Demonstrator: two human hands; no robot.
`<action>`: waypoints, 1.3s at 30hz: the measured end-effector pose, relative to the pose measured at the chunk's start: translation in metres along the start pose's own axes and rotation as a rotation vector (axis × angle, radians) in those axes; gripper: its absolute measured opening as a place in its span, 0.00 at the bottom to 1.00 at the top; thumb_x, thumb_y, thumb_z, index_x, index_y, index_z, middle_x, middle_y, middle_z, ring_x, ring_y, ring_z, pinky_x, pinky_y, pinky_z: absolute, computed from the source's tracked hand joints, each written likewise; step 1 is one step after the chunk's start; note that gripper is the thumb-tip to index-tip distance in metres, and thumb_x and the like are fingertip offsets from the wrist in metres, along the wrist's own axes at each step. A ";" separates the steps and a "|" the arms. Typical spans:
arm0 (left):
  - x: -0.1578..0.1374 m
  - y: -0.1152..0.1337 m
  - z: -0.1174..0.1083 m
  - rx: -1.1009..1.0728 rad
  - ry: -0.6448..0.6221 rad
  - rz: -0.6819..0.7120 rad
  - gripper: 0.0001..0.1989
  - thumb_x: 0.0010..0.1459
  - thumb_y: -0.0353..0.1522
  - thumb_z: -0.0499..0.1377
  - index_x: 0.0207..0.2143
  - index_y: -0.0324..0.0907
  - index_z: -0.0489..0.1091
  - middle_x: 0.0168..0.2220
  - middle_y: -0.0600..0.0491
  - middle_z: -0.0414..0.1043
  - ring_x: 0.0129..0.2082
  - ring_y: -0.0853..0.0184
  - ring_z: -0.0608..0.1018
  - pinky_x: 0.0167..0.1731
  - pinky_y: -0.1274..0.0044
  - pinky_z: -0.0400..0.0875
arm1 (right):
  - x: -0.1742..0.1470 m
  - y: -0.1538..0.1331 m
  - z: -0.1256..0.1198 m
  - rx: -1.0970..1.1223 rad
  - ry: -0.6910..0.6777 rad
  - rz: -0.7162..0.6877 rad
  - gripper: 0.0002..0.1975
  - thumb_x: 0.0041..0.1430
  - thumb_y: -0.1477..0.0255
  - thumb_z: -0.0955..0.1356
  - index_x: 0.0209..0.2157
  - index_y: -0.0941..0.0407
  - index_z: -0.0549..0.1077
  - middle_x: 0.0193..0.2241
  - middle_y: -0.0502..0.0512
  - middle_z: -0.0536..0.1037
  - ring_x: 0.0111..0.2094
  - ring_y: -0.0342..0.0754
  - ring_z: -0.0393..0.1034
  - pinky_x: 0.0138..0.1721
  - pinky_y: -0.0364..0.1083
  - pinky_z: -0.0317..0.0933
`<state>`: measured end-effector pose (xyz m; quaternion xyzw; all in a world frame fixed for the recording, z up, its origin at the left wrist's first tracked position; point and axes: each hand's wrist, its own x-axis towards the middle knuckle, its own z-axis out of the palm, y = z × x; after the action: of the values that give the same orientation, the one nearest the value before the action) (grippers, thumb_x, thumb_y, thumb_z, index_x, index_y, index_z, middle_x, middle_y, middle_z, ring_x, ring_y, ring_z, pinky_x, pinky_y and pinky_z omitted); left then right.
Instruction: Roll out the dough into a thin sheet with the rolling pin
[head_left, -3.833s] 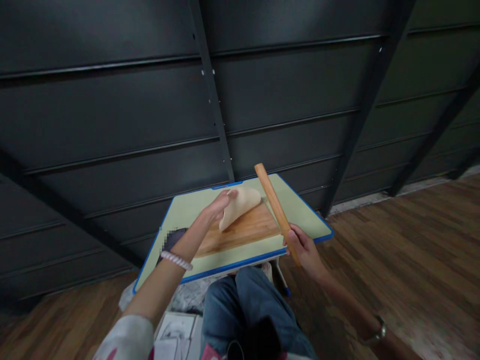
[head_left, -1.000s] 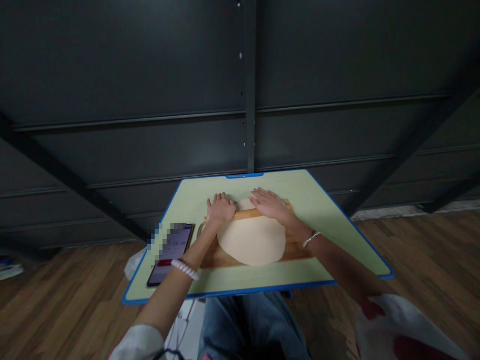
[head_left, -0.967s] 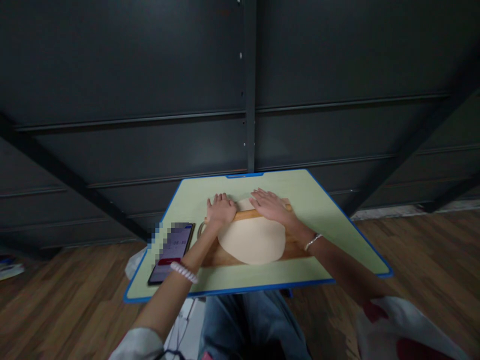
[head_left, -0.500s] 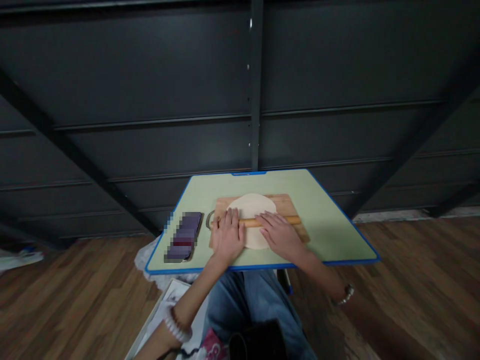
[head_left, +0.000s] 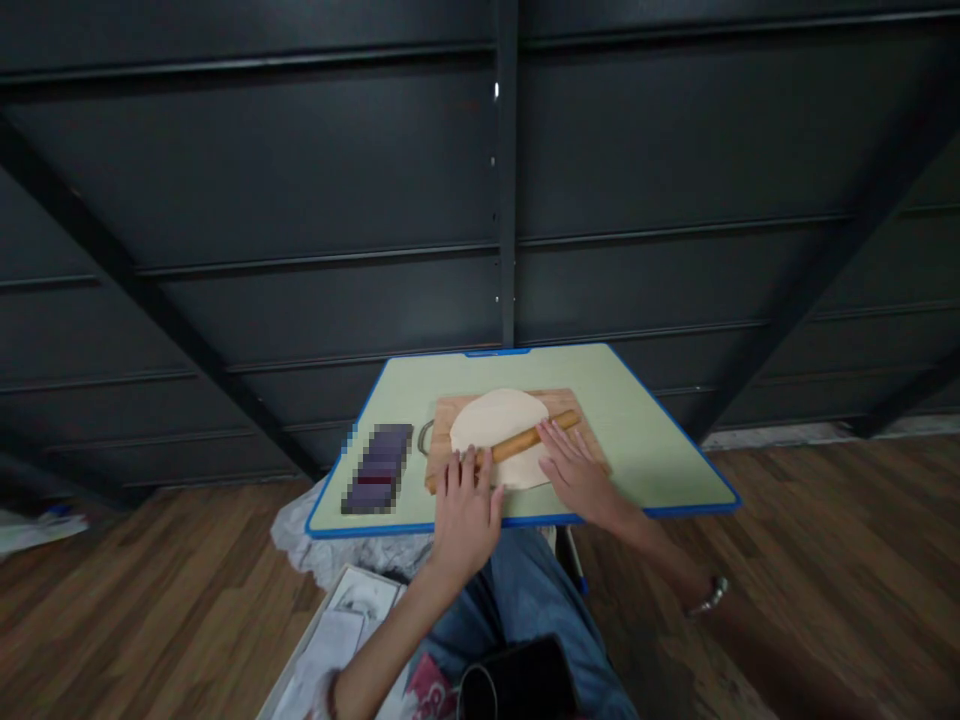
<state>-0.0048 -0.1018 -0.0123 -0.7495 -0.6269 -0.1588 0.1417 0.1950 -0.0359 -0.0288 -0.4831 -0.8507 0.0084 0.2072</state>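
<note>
A wooden rolling pin [head_left: 517,445] lies slantwise across a thin round sheet of dough [head_left: 495,412], its right end farther from me. Under the dough is a wooden cutting board [head_left: 444,412] with a metal handle on its left side. My left hand [head_left: 463,510] rests on the pin's near left part, fingers stretched out flat over it and hiding some of it. Towards the other end, my right hand [head_left: 577,478] lies on the pin with its fingers extended. Neither hand is wrapped round the pin.
The board sits on a small pale green table [head_left: 637,420] with a blue edge. A phone [head_left: 379,470], partly pixelated, lies left of the board. Below are my legs in jeans [head_left: 525,580], a black cup-like object [head_left: 517,685] and a box of papers [head_left: 330,640]. A dark panelled wall [head_left: 337,200] stands behind.
The rolling pin has turned from nearly level to slanted, its left end coming towards me and its right end moving away. My left hand has moved nearer to me with it.
</note>
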 end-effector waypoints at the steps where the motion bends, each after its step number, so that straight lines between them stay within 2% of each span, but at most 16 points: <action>1: 0.006 -0.001 0.002 -0.003 -0.007 -0.009 0.25 0.63 0.38 0.44 0.61 0.39 0.56 0.60 0.42 0.58 0.59 0.52 0.60 0.55 0.61 0.56 | 0.011 0.006 0.002 0.009 -0.022 0.023 0.28 0.67 0.63 0.48 0.64 0.59 0.47 0.64 0.59 0.50 0.64 0.49 0.40 0.62 0.58 0.37; 4: 0.027 -0.010 0.008 -0.004 -0.032 -0.034 0.25 0.64 0.38 0.42 0.61 0.38 0.54 0.60 0.43 0.59 0.59 0.54 0.61 0.54 0.62 0.57 | 0.045 0.020 0.007 0.050 -0.108 0.037 0.30 0.66 0.60 0.46 0.64 0.61 0.48 0.64 0.60 0.49 0.65 0.49 0.38 0.62 0.58 0.36; 11: 0.058 -0.040 0.024 0.030 -0.057 -0.021 0.27 0.65 0.40 0.41 0.60 0.33 0.54 0.61 0.42 0.56 0.60 0.54 0.59 0.54 0.64 0.57 | 0.117 0.034 0.022 0.023 -0.131 -0.046 0.30 0.66 0.62 0.44 0.62 0.60 0.54 0.63 0.56 0.54 0.64 0.48 0.41 0.63 0.55 0.34; 14: 0.065 -0.050 0.027 0.017 -0.061 -0.027 0.28 0.64 0.41 0.41 0.59 0.31 0.55 0.60 0.41 0.57 0.59 0.54 0.60 0.54 0.65 0.57 | 0.145 0.035 0.027 0.008 -0.136 -0.070 0.30 0.65 0.64 0.45 0.61 0.60 0.56 0.62 0.56 0.56 0.63 0.46 0.44 0.63 0.52 0.35; 19: 0.076 -0.064 0.027 -0.019 -0.109 -0.094 0.26 0.64 0.41 0.41 0.57 0.34 0.58 0.55 0.41 0.64 0.49 0.58 0.72 0.46 0.69 0.66 | 0.188 0.031 0.034 0.023 -0.249 -0.113 0.29 0.66 0.62 0.45 0.61 0.58 0.57 0.62 0.54 0.57 0.63 0.44 0.45 0.63 0.49 0.36; 24: 0.087 -0.081 0.032 0.010 -0.065 -0.064 0.26 0.64 0.41 0.43 0.56 0.31 0.58 0.57 0.36 0.60 0.56 0.57 0.66 0.54 0.67 0.60 | 0.229 0.023 0.046 0.085 -0.398 -0.093 0.31 0.65 0.56 0.45 0.62 0.54 0.55 0.63 0.49 0.53 0.64 0.44 0.41 0.63 0.49 0.36; 26: 0.089 -0.085 0.035 -0.012 -0.078 -0.064 0.26 0.64 0.41 0.42 0.55 0.31 0.59 0.56 0.36 0.61 0.56 0.58 0.66 0.54 0.67 0.61 | 0.242 0.020 0.051 0.107 -0.434 -0.097 0.31 0.65 0.55 0.45 0.62 0.53 0.55 0.63 0.47 0.52 0.64 0.45 0.41 0.63 0.48 0.36; 32: 0.090 -0.082 0.038 -0.003 -0.104 -0.087 0.26 0.65 0.40 0.40 0.57 0.31 0.58 0.59 0.37 0.59 0.58 0.57 0.63 0.55 0.66 0.58 | 0.258 0.018 0.060 0.130 -0.400 -0.056 0.33 0.64 0.53 0.45 0.61 0.54 0.58 0.62 0.50 0.54 0.63 0.49 0.45 0.63 0.51 0.39; 39: 0.081 -0.060 0.028 0.049 -0.101 -0.082 0.28 0.64 0.38 0.43 0.60 0.28 0.54 0.60 0.36 0.56 0.59 0.54 0.61 0.57 0.65 0.55 | 0.226 0.030 0.054 0.012 -0.283 -0.066 0.31 0.66 0.56 0.45 0.57 0.55 0.63 0.59 0.54 0.62 0.61 0.48 0.50 0.62 0.51 0.39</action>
<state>-0.0485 -0.0073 -0.0034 -0.7266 -0.6670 -0.1111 0.1216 0.0992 0.1764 -0.0073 -0.4476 -0.8867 0.0749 0.0882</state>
